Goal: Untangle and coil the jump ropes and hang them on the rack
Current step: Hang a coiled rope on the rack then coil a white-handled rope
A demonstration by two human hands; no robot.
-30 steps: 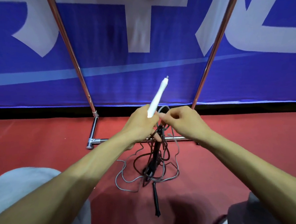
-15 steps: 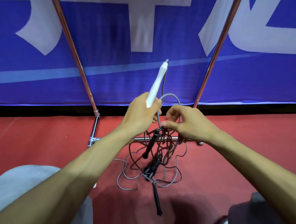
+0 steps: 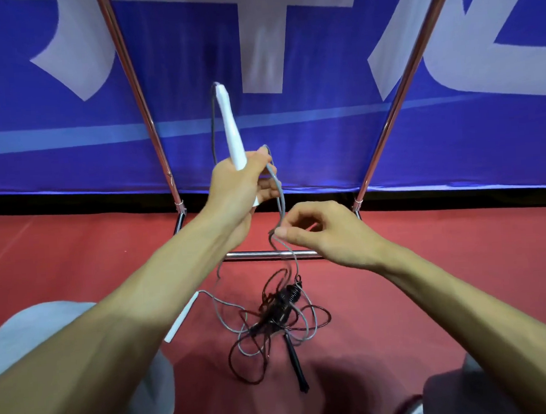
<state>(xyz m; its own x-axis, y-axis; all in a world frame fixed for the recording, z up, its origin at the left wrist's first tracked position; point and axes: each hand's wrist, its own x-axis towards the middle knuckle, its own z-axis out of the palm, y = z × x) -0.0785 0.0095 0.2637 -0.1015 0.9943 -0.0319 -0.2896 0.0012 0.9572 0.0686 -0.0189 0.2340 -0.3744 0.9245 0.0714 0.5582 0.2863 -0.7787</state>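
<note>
The fingers of the left hand are curling tightly round the lower end of a slim white plastic jump-rope handle, which is standing nearly upright, its cord end pointing up and slightly left against the blue banner. The right hand is pinching the thin grey cord between thumb and forefinger just below. That cord is trailing down into a tangle of grey and dark ropes lying on the red floor in front of the chrome rack's base bar.
</note>
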